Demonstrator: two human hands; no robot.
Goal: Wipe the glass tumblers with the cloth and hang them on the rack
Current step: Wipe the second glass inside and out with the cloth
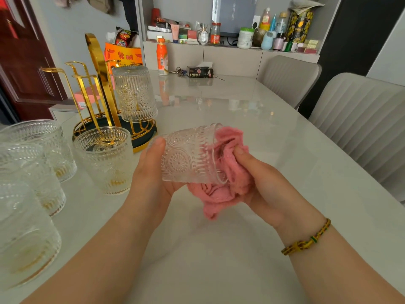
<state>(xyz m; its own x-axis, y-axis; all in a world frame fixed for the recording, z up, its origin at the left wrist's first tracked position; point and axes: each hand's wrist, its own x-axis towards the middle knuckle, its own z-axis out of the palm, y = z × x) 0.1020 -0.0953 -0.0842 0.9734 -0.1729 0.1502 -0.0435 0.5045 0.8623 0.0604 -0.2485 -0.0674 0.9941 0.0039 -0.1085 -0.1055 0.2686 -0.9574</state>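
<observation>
My left hand [151,172] grips an embossed glass tumbler [186,156] on its side, mouth facing right, above the table. My right hand [263,178] holds a pink cloth [228,170] bunched against the tumbler's mouth, part of it pushed inside. A gold rack [98,84] on a dark round base stands at the back left. One tumbler [134,93] hangs upside down on a rack arm. Several more tumblers stand upright at the left, the nearest one [105,159] just left of my left hand.
The pale glossy table [241,119] carries an orange bottle [162,55], keys and a dark tissue pack [199,72] at its far end. Two grey chairs [359,119] stand along the right side. A cluttered shelf runs behind.
</observation>
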